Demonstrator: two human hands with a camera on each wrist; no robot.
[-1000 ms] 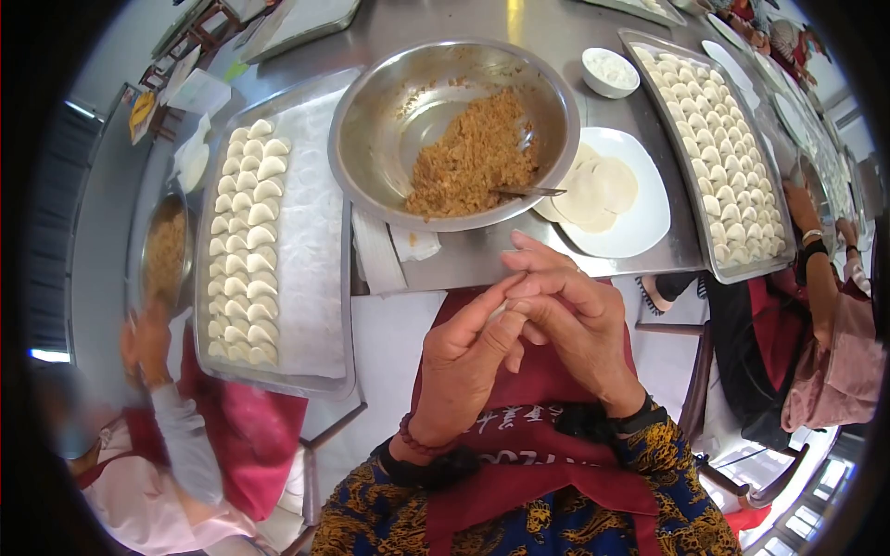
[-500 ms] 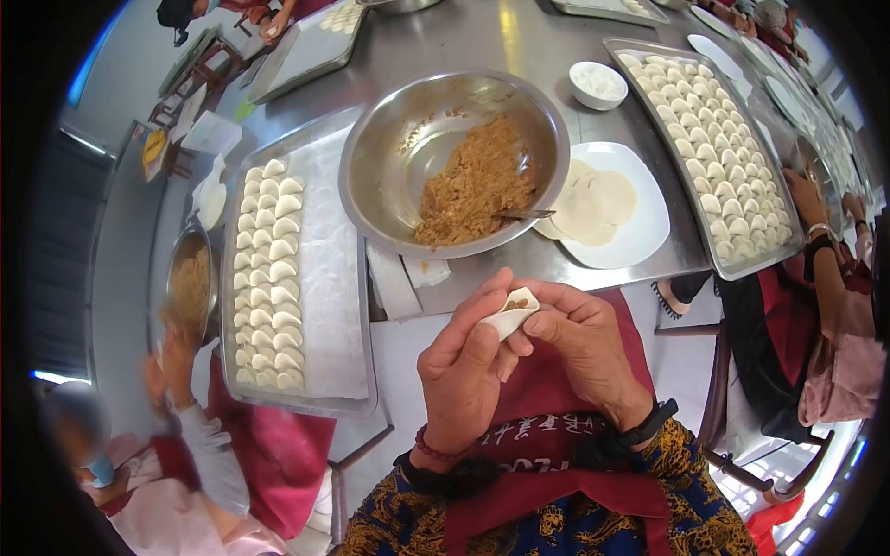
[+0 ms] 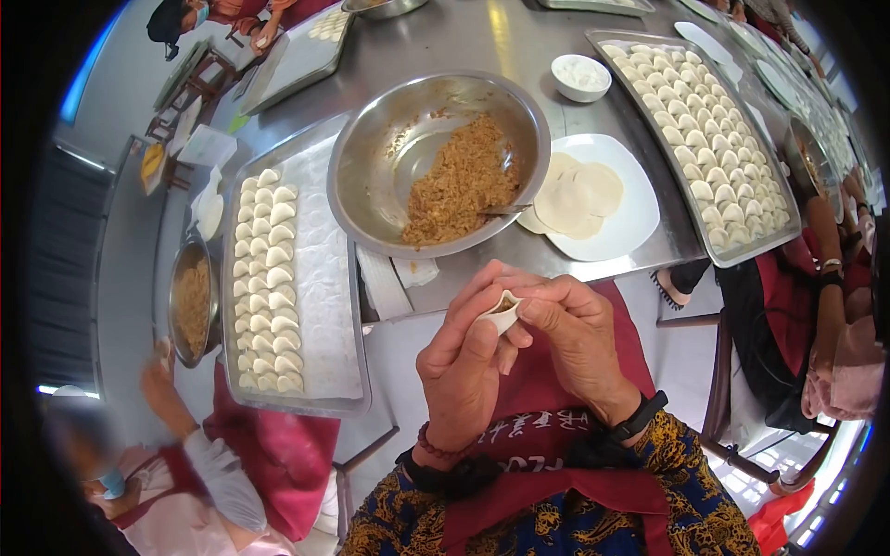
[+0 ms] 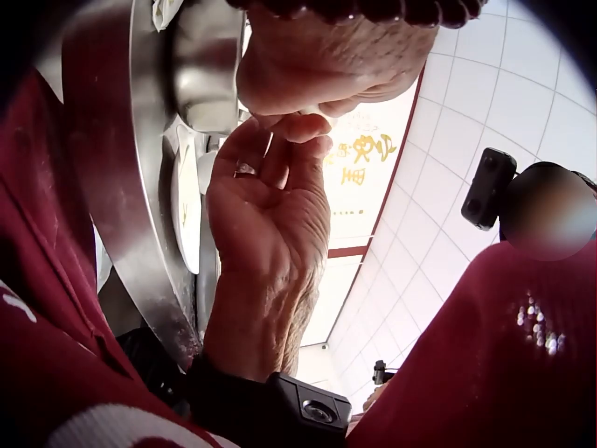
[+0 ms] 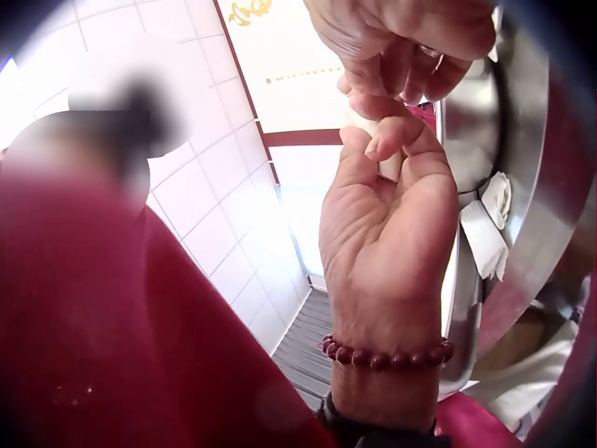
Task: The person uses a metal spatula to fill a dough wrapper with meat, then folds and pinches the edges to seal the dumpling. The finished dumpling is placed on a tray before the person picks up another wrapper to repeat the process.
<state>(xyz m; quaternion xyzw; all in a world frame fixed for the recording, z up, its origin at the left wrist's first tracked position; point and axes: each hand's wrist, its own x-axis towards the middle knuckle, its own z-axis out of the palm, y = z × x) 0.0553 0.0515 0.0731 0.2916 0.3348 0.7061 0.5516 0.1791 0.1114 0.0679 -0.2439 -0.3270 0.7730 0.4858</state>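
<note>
A half-folded dumpling (image 3: 502, 315) is held between both hands above the apron, its upper edge parted around a little brown filling. My left hand (image 3: 461, 361) pinches its near left side, thumb in front and fingers behind. On the other side my right hand (image 3: 577, 338) pinches the wrapper edge between thumb and forefinger. In the left wrist view the fingers of the right hand (image 4: 266, 210) meet the left fingertips, and the dumpling is mostly hidden. The right wrist view shows the left hand (image 5: 387, 224) from the palm side, with its fingers curled.
A steel bowl (image 3: 371, 227) of brown filling with a spoon (image 3: 505, 209) stands ahead. Right of it are a white plate (image 3: 635, 218) with round wrappers (image 3: 579, 199) and a small bowl of white powder (image 3: 581, 74). Dumpling trays (image 3: 320, 389) (image 3: 742, 262) flank both sides; other people sit nearby.
One second ago the fingers covered the dumpling; half a second ago its opening showed wide with filling. Now that opening is narrower, with both hands still on it. The view has shifted slightly.
</note>
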